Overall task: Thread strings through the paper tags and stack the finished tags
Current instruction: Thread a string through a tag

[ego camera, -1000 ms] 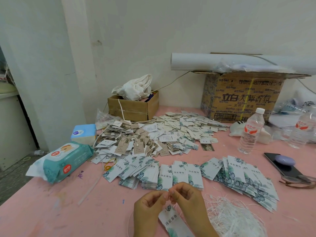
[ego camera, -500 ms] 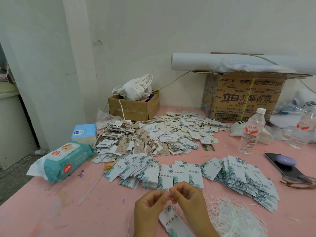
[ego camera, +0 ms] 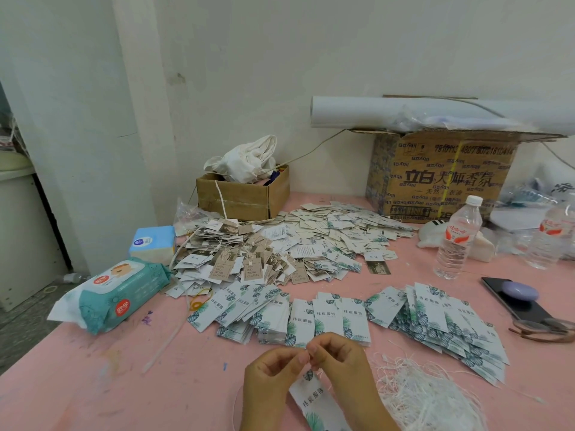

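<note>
Pink table (ego camera: 93, 384), crowded with tags and clutter.
Just beyond the fingers (ego camera: 303, 357) lie fanned leaf-print tags (ego camera: 326, 315), spreading off to their right; further beyond, a heap of mixed tags (ego camera: 280, 244). Loose strings (ego camera: 420, 393) lie just right of the fingers. Far left: wipes (ego camera: 115, 297), tissues (ego camera: 152, 241). Far right: bottle (ego camera: 454, 241), phone (ego camera: 513, 300). Farthest off, a small box (ego camera: 245, 194) and a big box (ego camera: 441, 178).
</note>
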The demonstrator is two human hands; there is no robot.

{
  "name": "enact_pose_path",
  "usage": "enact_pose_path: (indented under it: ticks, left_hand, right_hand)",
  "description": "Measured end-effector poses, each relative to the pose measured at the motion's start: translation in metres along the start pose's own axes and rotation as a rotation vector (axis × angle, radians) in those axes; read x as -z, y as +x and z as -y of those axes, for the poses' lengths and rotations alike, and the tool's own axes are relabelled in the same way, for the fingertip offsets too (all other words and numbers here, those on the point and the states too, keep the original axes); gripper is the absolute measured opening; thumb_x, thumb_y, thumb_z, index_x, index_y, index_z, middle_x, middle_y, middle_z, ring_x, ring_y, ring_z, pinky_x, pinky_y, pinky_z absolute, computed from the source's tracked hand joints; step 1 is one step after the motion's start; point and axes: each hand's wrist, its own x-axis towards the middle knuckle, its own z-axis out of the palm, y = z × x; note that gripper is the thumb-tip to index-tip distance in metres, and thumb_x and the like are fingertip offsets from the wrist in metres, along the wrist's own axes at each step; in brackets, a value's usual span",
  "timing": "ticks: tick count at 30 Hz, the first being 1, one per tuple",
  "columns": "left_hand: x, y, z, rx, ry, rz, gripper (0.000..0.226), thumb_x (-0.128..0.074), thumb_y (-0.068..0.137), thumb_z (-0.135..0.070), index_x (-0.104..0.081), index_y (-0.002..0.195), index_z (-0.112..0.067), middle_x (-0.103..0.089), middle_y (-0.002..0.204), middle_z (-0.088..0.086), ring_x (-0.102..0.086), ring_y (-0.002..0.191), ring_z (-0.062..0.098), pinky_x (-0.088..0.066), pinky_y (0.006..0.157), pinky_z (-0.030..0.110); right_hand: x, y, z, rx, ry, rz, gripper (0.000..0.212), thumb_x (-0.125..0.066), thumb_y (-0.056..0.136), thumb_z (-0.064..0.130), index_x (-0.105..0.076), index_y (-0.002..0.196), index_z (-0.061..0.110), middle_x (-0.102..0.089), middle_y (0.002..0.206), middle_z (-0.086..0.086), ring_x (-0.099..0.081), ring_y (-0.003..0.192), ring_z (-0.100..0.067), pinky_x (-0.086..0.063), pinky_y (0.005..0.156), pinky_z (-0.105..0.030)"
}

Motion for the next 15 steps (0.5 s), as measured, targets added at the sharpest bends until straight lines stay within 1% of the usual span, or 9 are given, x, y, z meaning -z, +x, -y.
enact_pose_path:
  ticks: [3, 5, 6, 8, 12, 15]
  left_hand:
    - [0.0, 0.002, 0.001, 0.013, -0.074, 0.055, 0.019, -0.083, 0.048, -0.012, -0.076, 0.063, -0.003, -0.07, 0.063, 0.019, -0.061, 0.048, 0.012, -0.048, 0.047, 0.018]
    - [0.0, 0.004, 0.004, 0.021, -0.104, 0.077, 0.032, -0.095, 0.041, -0.017, -0.075, 0.062, -0.002, -0.068, 0.061, 0.019, -0.061, 0.047, 0.015, -0.049, 0.047, 0.019]
    - [0.0, 0.005, 0.006, 0.028, -0.123, 0.081, 0.042, -0.099, 0.034, -0.023, -0.074, 0.061, -0.002, -0.067, 0.059, 0.018, -0.06, 0.046, 0.015, -0.049, 0.046, 0.02]
    - [-0.001, 0.007, 0.008, 0.037, -0.164, 0.088, 0.058, -0.099, 0.019, -0.035, -0.073, 0.059, -0.003, -0.064, 0.053, 0.016, -0.057, 0.042, 0.015, -0.046, 0.043, 0.02]
    - [-0.001, 0.008, 0.011, 0.033, -0.19, 0.114, 0.062, -0.099, 0.014, -0.039, -0.073, 0.056, -0.003, -0.061, 0.049, 0.014, -0.055, 0.039, 0.013, -0.044, 0.041, 0.018]
    - [0.001, 0.008, 0.013, 0.034, -0.193, 0.123, 0.062, -0.1, 0.016, -0.038, -0.072, 0.057, -0.002, -0.06, 0.049, 0.014, -0.054, 0.04, 0.014, -0.045, 0.042, 0.019]
  right_hand:
    - [0.001, 0.0, 0.001, 0.0, 0.017, 0.03, 0.012, -0.072, 0.071, 0.021, -0.071, 0.065, 0.011, -0.064, 0.06, -0.007, -0.055, 0.055, -0.013, -0.046, 0.055, -0.022]
    - [0.002, 0.0, 0.002, -0.003, 0.022, 0.057, 0.013, -0.073, 0.07, 0.022, -0.07, 0.066, 0.011, -0.063, 0.059, -0.007, -0.055, 0.055, -0.013, -0.046, 0.055, -0.021]
    - [0.002, 0.0, 0.002, -0.008, 0.027, 0.069, 0.013, -0.073, 0.07, 0.022, -0.07, 0.067, 0.01, -0.063, 0.059, -0.007, -0.054, 0.055, -0.014, -0.045, 0.055, -0.021]
    - [0.003, 0.001, 0.002, -0.019, 0.045, 0.092, 0.015, -0.072, 0.071, 0.02, -0.068, 0.069, 0.006, -0.062, 0.058, -0.007, -0.053, 0.054, -0.015, -0.045, 0.054, -0.021]
    - [0.005, 0.001, 0.0, -0.02, 0.051, 0.127, 0.016, -0.073, 0.074, 0.018, -0.067, 0.073, 0.002, -0.062, 0.061, -0.008, -0.054, 0.057, -0.017, -0.046, 0.057, -0.023]
    - [0.006, 0.0, 0.001, -0.017, 0.051, 0.139, 0.017, -0.074, 0.073, 0.018, -0.067, 0.074, 0.002, -0.062, 0.062, -0.007, -0.055, 0.058, -0.016, -0.047, 0.057, -0.023]
